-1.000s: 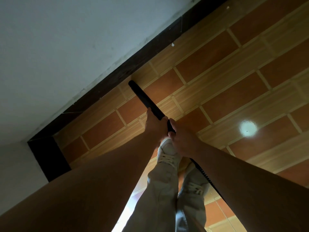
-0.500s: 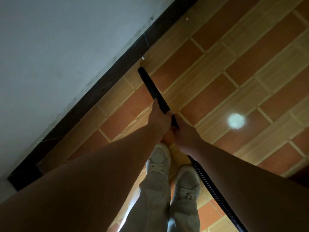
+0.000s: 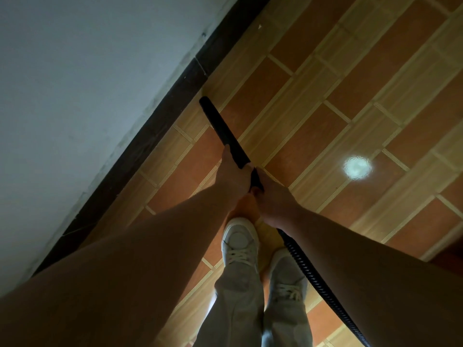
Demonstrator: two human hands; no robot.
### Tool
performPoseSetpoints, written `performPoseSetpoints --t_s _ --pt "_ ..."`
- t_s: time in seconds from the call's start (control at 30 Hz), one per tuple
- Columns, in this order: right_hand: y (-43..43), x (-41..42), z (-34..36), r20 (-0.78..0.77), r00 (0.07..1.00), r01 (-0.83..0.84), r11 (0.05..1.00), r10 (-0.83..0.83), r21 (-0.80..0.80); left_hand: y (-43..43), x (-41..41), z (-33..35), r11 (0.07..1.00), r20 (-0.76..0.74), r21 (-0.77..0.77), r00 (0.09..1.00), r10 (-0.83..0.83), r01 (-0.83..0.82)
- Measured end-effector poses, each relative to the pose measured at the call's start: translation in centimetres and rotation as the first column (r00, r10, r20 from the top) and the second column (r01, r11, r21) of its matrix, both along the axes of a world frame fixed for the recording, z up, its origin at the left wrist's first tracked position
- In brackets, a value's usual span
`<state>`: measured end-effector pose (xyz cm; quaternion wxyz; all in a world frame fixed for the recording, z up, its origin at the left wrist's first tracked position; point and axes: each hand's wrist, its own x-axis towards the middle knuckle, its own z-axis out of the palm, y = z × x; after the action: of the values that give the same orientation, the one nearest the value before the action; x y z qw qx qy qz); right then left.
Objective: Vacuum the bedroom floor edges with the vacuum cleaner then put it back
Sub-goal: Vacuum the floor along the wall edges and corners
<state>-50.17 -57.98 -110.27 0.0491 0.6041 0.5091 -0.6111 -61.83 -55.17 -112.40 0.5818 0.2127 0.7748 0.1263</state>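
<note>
A black vacuum nozzle tube (image 3: 221,130) points away from me, its tip just beside the dark skirting board (image 3: 160,118) at the foot of the white wall (image 3: 87,83). My left hand (image 3: 234,175) is shut on the tube's near end. Right behind it, my right hand (image 3: 271,199) grips the same tube where the black ribbed hose (image 3: 308,269) joins. The hose runs back past my right arm to the lower right edge. The vacuum's body is out of view.
The floor (image 3: 325,96) is orange and tan patterned tile with a bright light spot (image 3: 357,166) to the right. My two white sneakers (image 3: 240,244) and pale trousers stand below my hands. A small white speck (image 3: 259,26) lies near the skirting far ahead.
The view has shifted along the wall; the dark corner at left has dropped out of sight. The nozzle tip has moved closer to the skirting. Both hands keep their grip.
</note>
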Motion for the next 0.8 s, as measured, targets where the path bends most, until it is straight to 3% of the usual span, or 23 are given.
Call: performPoseSetpoints --t_s 0.8 --pt "4.2 8.4 2.1 0.083 0.973 0.219 0.975 -0.217 -0.020 6.3 9.9 3.5 0.999 0.095 -0.017 0.995 -0.038 0.040"
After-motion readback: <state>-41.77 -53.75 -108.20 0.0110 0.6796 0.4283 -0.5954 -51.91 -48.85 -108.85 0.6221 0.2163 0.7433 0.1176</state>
